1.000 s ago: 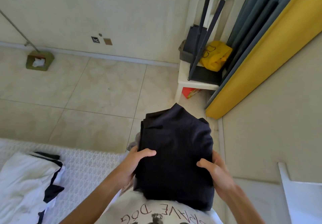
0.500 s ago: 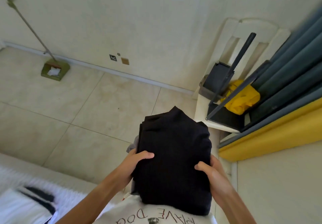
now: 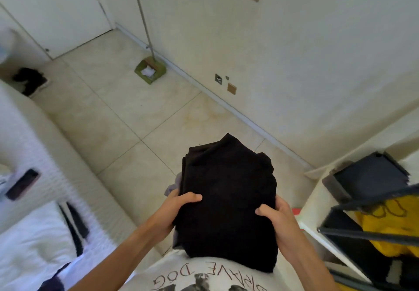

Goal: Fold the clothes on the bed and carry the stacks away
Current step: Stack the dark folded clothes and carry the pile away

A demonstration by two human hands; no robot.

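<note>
The stack of folded dark clothes (image 3: 229, 200) is held up against the person's chest, above the tiled floor (image 3: 136, 114), with the bed (image 3: 45, 154) off to the left. The left hand (image 3: 174, 209) grips its left edge and the right hand (image 3: 276, 218) grips its right edge, each with the thumb curled over the top layer; the other fingers are hidden underneath. A paler grey piece (image 3: 173, 185) peeks out near the left hand.

The stack looks soft and fairly light, but loose layers could slide or sag. The safest hold is likely at 2 opposite sides, palms beneath and thumbs pressing down, keeping it level. A white garment with dark trim (image 3: 40, 241) remains on the bed.
</note>
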